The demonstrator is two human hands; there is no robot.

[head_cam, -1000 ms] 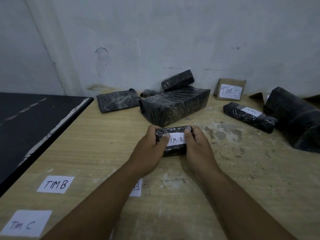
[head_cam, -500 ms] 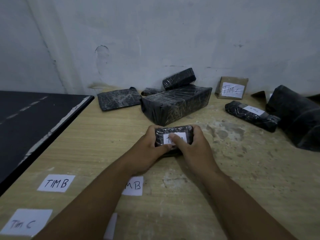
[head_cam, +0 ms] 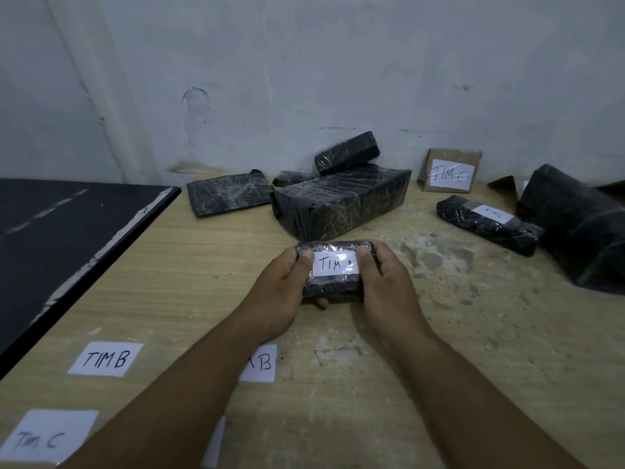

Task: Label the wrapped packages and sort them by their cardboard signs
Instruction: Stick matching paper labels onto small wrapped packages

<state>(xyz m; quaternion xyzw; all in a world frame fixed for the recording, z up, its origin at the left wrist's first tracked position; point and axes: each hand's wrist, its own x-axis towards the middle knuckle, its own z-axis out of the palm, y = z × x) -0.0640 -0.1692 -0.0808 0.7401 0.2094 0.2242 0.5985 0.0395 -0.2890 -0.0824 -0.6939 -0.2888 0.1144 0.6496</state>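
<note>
1. While the head camera is looking down on a light wooden table (head_cam: 176, 286), the left hand (head_cam: 282, 287) and the right hand (head_cam: 387, 292) are gripping the two ends of a small black plastic-wrapped package (head_cam: 333, 288). The fingers are curling round it and both thumbs are lying on its top face. It is sitting mid-table, just in front of a large black wrapped box (head_cam: 341, 201); whether it is touching the wood I cannot tell.
2. A white paper label (head_cam: 334, 263) is showing between the thumbs, reading "TIM A", with glare covering part of the last letter.
3. At the front left, a white paper slip (head_cam: 105, 359) is reading "TIM B" and a corner slip (head_cam: 50, 438) is reading "Tim C". A third slip (head_cam: 262, 363), half under the left forearm, is showing only "B".
4. At the back right, a brown cardboard sign (head_cam: 449, 155) is leaning at the wall, its white paper reading "TIM" plus a letter too smeared to read. Near it, a long black wrapped package (head_cam: 480, 225) is carrying a white label reading "TIM A" upside down.
5. A black board (head_cam: 67, 238) is covering the left side, its chipped edge running diagonally. A bulky black bag (head_cam: 581, 231) is crowding the right edge. Bare wood is stretching from the left hand to the board, and from the right hand to the long package.
</note>
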